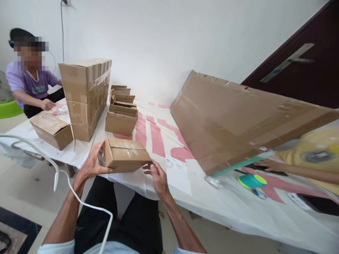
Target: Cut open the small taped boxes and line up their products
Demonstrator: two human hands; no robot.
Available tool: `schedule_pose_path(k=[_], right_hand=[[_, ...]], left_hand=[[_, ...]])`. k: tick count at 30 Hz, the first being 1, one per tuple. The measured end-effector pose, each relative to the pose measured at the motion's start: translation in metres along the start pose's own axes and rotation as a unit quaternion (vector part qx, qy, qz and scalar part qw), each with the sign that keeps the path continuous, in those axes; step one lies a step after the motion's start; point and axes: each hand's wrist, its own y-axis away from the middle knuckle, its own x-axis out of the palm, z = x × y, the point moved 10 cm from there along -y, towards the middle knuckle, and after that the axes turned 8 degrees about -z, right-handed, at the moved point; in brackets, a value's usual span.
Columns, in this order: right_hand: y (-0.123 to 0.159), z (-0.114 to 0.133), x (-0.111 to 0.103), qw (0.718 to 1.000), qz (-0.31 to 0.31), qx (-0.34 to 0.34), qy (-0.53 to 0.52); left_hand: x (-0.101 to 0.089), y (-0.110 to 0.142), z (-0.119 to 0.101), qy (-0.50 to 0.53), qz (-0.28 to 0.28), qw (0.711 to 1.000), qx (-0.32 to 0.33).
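Observation:
A small cardboard box, taped along its top, is held at the near edge of the table. Around its left end my left hand is closed, the thumb along the near side. At the right-hand corner my right hand grips the box with its fingertips. Just beyond stand several open cardboard boxes in a row, flaps up. To the left rises a stack of taped boxes, with a single closed box beside it.
The table has a white and pink cover. A large cardboard sheet leans across its right part. A teal tape roll and a phone lie at right. One person sits at left; another person's arm reaches in at right. A white cable crosses my left arm.

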Motion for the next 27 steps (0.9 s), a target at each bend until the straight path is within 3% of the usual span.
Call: schedule_pose_path(k=[6, 12, 14, 16, 19, 20, 23, 25, 27], right_hand=[[-0.005, -0.005, -0.013, 0.999, -0.028, 0.037, -0.011], [-0.008, -0.015, -0.023, 0.998, -0.029, 0.052, 0.006], [-0.013, -0.007, -0.028, 0.998, -0.025, 0.033, 0.044], [-0.020, 0.022, -0.038, 0.992, -0.054, -0.027, 0.107], [-0.024, 0.104, -0.038, 0.957, -0.104, -0.185, 0.197], [-0.022, 0.135, -0.026, 0.943, -0.086, -0.243, 0.210], [-0.002, 0.213, 0.035, 0.885, 0.056, -0.405, 0.224], [0.015, 0.240, 0.076, 0.834, 0.153, -0.473, 0.241], [0.026, 0.246, 0.107, 0.781, 0.228, -0.511, 0.278]], left_hand=[[0.010, -0.002, -0.007, -0.014, -0.020, 1.000, 0.009], [0.019, -0.003, -0.013, -0.007, 0.004, 0.999, 0.046], [0.020, -0.004, -0.013, 0.002, 0.009, 0.999, 0.044], [0.020, -0.005, -0.014, 0.007, 0.004, 0.999, 0.038], [0.024, -0.008, -0.018, -0.003, -0.002, 0.999, 0.032], [0.026, -0.010, -0.021, -0.007, -0.002, 0.999, 0.032], [0.034, -0.014, -0.030, -0.015, -0.006, 0.999, 0.034], [0.038, -0.016, -0.035, -0.020, -0.015, 0.999, 0.034], [0.041, -0.018, -0.041, -0.023, -0.030, 0.999, 0.037]])
